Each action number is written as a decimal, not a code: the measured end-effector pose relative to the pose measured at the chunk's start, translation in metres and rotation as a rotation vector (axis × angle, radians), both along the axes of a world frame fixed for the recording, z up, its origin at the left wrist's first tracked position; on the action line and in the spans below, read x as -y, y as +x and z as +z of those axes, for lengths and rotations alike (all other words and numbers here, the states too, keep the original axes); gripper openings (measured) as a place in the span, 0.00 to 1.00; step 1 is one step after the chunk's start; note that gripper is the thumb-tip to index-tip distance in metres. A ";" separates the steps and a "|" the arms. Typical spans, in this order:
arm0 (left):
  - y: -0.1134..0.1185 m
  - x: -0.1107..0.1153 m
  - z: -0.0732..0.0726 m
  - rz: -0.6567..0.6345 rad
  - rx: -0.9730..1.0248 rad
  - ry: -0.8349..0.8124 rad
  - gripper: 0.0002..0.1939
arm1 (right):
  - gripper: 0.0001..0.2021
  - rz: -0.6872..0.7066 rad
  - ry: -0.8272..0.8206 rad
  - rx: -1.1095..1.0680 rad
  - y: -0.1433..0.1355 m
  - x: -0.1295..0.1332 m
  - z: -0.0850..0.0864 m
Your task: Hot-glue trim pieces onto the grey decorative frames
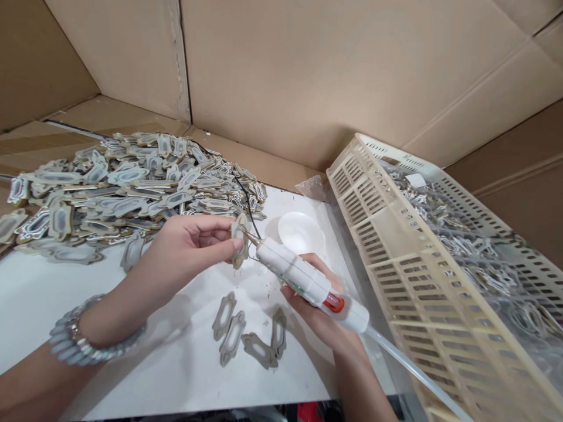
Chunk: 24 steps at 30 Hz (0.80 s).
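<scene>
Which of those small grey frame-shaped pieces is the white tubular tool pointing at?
The grey piece pinched in the left hand, at the metal tip of the white tool; others lie on the white tabletop or in the grey heap.

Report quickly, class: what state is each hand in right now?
Left hand: closed, pinching a small greyish frame.
Right hand: closed around a white glue gun.

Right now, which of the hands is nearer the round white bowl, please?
Right. The right hand, holding the white glue gun, is on the bowl's near side; the left hand is farther away, to its left.
</scene>
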<state>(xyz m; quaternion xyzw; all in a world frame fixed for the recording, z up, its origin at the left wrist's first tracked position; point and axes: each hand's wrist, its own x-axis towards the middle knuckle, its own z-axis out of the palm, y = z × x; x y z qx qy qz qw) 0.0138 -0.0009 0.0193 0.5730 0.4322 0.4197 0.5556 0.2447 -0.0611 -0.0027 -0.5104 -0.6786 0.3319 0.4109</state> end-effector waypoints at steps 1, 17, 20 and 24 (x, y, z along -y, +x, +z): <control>0.000 0.000 0.000 -0.002 -0.003 0.001 0.07 | 0.04 0.003 0.005 -0.003 0.000 0.000 0.000; 0.001 0.001 0.001 0.027 -0.039 -0.003 0.09 | 0.09 0.011 -0.022 -0.023 -0.002 -0.001 0.005; 0.000 0.002 0.001 0.015 -0.034 -0.006 0.09 | 0.10 0.016 -0.020 -0.019 -0.002 -0.001 0.006; -0.001 0.002 0.001 0.004 -0.027 0.001 0.08 | 0.09 0.014 -0.007 -0.016 -0.002 -0.001 0.005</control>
